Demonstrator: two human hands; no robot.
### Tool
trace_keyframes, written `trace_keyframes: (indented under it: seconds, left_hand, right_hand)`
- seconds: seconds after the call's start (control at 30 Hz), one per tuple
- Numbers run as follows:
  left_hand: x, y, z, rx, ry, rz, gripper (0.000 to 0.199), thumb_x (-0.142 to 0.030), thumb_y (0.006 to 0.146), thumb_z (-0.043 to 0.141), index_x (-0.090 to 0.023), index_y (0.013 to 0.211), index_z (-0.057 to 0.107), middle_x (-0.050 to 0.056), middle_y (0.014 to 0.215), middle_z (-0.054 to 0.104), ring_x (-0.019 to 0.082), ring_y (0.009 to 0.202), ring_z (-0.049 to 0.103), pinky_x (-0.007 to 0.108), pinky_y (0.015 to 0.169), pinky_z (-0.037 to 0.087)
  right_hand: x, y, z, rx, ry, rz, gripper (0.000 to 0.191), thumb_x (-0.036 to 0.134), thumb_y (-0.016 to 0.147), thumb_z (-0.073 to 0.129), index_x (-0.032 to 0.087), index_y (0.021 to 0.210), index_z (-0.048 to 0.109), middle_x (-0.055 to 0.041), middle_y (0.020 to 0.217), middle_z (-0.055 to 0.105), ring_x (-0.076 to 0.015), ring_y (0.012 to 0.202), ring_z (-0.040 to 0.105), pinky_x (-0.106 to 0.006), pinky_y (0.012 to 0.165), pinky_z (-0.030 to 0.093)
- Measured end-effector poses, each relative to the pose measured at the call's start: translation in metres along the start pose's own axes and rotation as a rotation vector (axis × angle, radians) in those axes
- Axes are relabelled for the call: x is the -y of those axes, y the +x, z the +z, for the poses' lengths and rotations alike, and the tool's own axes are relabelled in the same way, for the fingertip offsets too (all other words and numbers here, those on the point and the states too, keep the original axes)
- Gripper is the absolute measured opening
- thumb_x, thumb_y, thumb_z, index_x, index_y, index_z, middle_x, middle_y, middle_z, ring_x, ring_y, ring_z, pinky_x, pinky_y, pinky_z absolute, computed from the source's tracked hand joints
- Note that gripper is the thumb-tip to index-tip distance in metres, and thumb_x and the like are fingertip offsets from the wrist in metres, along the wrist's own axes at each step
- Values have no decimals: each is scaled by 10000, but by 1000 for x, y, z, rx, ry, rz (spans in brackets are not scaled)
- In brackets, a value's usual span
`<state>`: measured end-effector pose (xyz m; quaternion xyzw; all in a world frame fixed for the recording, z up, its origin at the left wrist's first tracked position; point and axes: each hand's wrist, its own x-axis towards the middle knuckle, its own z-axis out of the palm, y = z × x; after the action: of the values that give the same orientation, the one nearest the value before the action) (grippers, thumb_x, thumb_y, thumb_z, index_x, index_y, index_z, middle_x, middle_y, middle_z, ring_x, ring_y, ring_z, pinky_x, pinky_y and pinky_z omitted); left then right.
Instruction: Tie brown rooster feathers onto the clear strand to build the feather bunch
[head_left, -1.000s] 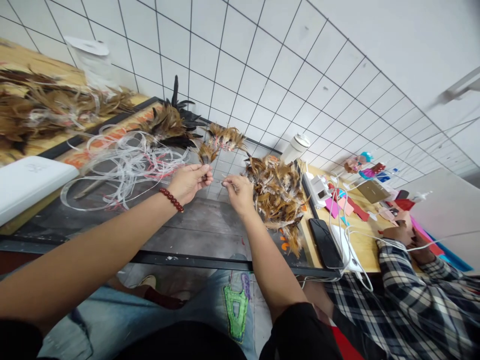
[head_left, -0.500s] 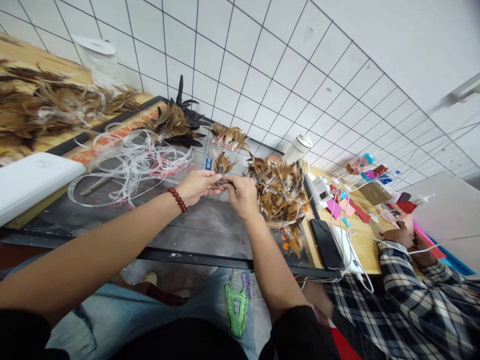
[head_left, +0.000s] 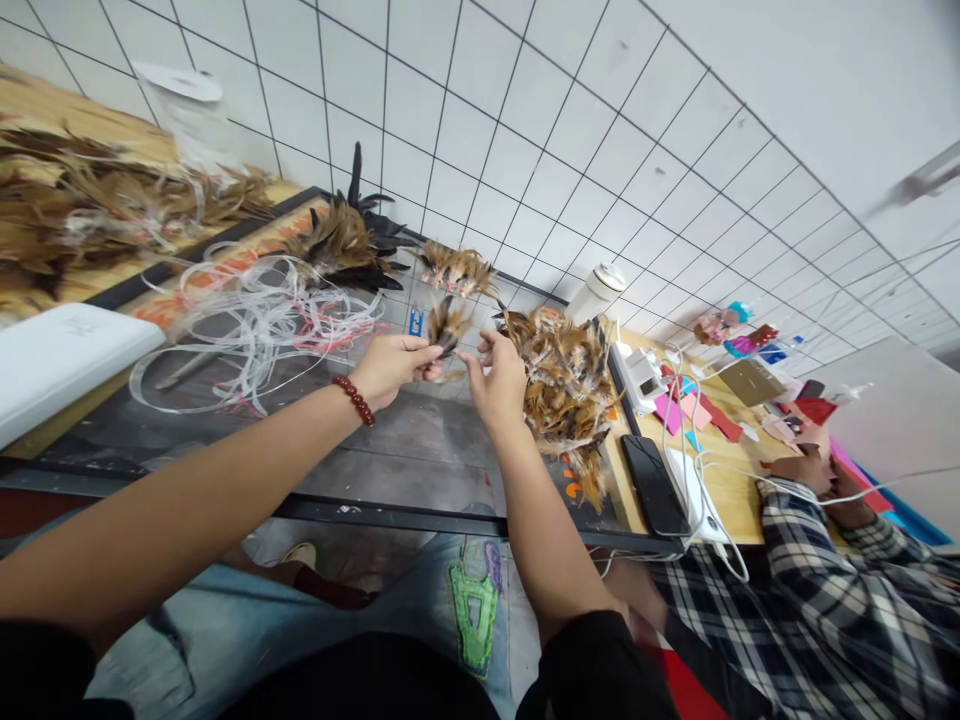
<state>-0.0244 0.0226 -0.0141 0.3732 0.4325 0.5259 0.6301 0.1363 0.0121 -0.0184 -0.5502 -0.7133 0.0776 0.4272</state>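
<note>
My left hand (head_left: 399, 370), a beaded bracelet on its wrist, pinches the base of a small bunch of brown feathers (head_left: 448, 322); the tips point up and away. Just right of it is my right hand (head_left: 496, 380), thumb and fingers apart, with nothing clearly visible between them. Beyond the right hand lies a heap of brown feathers (head_left: 566, 385). A row of feather bunches (head_left: 457, 270) rests behind the held bunch, near the wall. A small blue tool (head_left: 416, 320) lies beside my left fingers. To the left is a tangle of clear, ribbon-like strands (head_left: 259, 320).
Dark feathers (head_left: 352, 245) and a wooden table of feather strips (head_left: 97, 210) are at the left, near a white box (head_left: 71, 365). On the right stand a white bottle (head_left: 598, 290), a phone (head_left: 654, 485) and a power strip (head_left: 694, 495) with cables. A co-worker's checked sleeve (head_left: 806, 550) is beyond.
My right hand has moved off my left fingers to the right and opened. The left hand keeps hold of the feather bunch, now more visible.
</note>
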Motion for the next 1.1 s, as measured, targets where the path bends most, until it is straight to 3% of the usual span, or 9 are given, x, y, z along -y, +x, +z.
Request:
trace_keyframes:
  seconds: [0.1, 0.2, 0.4, 0.53, 0.63, 0.7, 0.83, 0.97, 1.1]
  left_hand:
    - [-4, -1, 0, -43, -92, -8, 116, -86, 734, 743, -70, 644, 670, 50, 588, 645, 85, 489, 577, 211, 535, 499]
    - [-5, -1, 0, 53, -100, -57, 112, -89, 734, 749, -58, 654, 677, 61, 592, 641, 89, 504, 584, 201, 530, 505]
    - [-3, -1, -5, 337, -89, -243, 101, -83, 762, 722, -71, 666, 693, 72, 623, 648, 92, 538, 602, 168, 509, 515]
    - [-1, 1, -7, 315, -72, -289, 100, -75, 773, 706, -82, 677, 680, 76, 631, 663, 117, 555, 628, 206, 536, 543]
    - [-2, 2, -6, 209, -228, -276, 104, -79, 839, 636, -92, 740, 667, 96, 772, 709, 154, 732, 690, 284, 724, 580]
    - [-3, 3, -5, 165, -325, -260, 134, -90, 882, 581, -108, 770, 651, 96, 843, 722, 168, 828, 692, 330, 815, 562]
    - [-4, 2, -3, 111, -363, -251, 174, -116, 923, 525, -128, 780, 623, 72, 819, 718, 137, 757, 661, 299, 762, 534]
    - [-3, 0, 0, 118, -364, -253, 181, -99, 930, 501, -119, 793, 617, 71, 800, 708, 127, 725, 646, 294, 752, 526]
    - [-6, -1, 0, 37, -396, -213, 172, -90, 923, 513, -129, 778, 598, 36, 740, 678, 122, 726, 656, 283, 768, 527]
  right_hand:
    - [-4, 3, 10, 77, 381, 247, 349, 434, 777, 661, 161, 992, 631, -32, 813, 655, -143, 692, 566, -290, 715, 474]
    - [-2, 5, 17, 152, 686, 337, 383, 502, 676, 721, 175, 857, 636, -1, 754, 647, -118, 664, 559, -257, 666, 477]
    - [6, 5, 14, 97, 774, 355, 352, 496, 626, 745, 188, 683, 586, 37, 633, 595, -98, 614, 533, -234, 630, 462]
    - [3, 5, 14, 91, 752, 360, 343, 492, 634, 736, 189, 717, 599, 28, 660, 616, -112, 644, 569, -250, 661, 486]
    - [3, 4, 14, 12, 687, 336, 321, 481, 689, 698, 176, 766, 631, 12, 702, 637, -108, 646, 557, -237, 640, 470]
    - [3, 2, 15, 40, 644, 320, 299, 464, 711, 685, 173, 762, 640, 16, 680, 626, -102, 609, 529, -228, 600, 447]
    - [7, -5, 23, 114, 497, 215, 224, 394, 700, 724, 181, 727, 660, 26, 661, 604, -100, 600, 501, -229, 617, 441]
    - [7, -5, 30, 62, 276, 179, 189, 372, 733, 714, 197, 697, 655, 26, 690, 611, -110, 651, 524, -236, 675, 451]
    - [-3, 2, 19, 13, 132, 141, 162, 354, 822, 630, 201, 779, 664, 13, 742, 615, -128, 692, 546, -248, 711, 455]
